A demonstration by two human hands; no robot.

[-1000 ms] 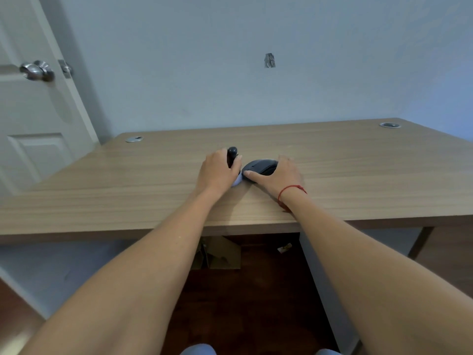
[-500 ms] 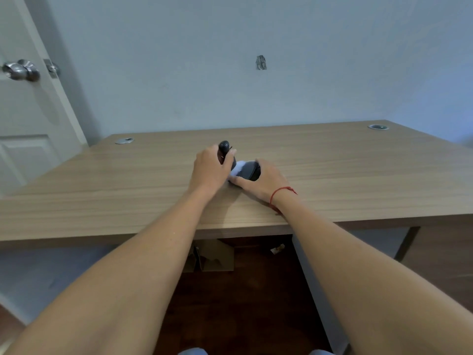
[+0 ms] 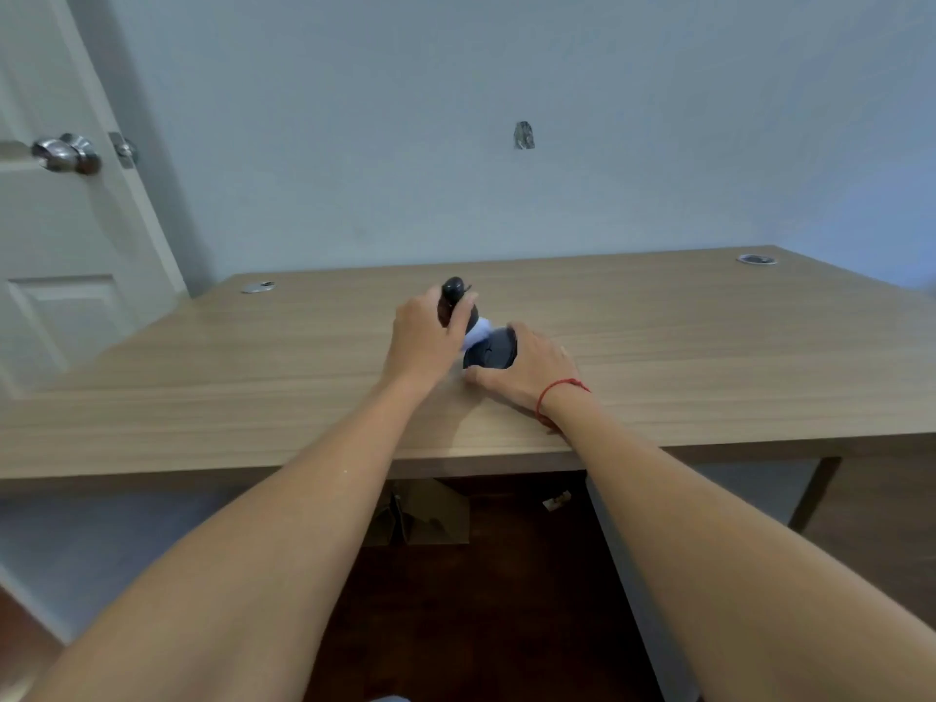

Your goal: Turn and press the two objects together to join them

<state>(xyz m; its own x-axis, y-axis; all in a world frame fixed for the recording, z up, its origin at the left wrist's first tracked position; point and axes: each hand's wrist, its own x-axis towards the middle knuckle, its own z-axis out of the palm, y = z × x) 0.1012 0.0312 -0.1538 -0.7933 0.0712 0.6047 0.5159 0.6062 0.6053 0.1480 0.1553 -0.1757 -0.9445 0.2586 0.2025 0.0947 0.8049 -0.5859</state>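
Observation:
My left hand [image 3: 423,334] grips a small dark upright object [image 3: 452,299] with a rounded top, and a pale bluish-white piece [image 3: 477,333] shows just below its fingers. My right hand [image 3: 529,369], a red string on its wrist, holds a dark computer mouse [image 3: 490,350] tilted up on its side over the wooden desk [image 3: 709,347]. The pale piece touches the mouse. Both hands meet near the desk's middle, a little back from its front edge.
Two round metal cable grommets sit at the desk's back corners, one left [image 3: 258,287] and one right [image 3: 756,259]. A white door with a metal knob [image 3: 66,153] stands at the left. A cardboard box [image 3: 430,514] lies on the dark floor under the desk.
The mouse, lying flat under my right hand a second ago, is now tipped up on its side. My left hand has lifted slightly with the dark object, and the pale piece now meets the mouse.

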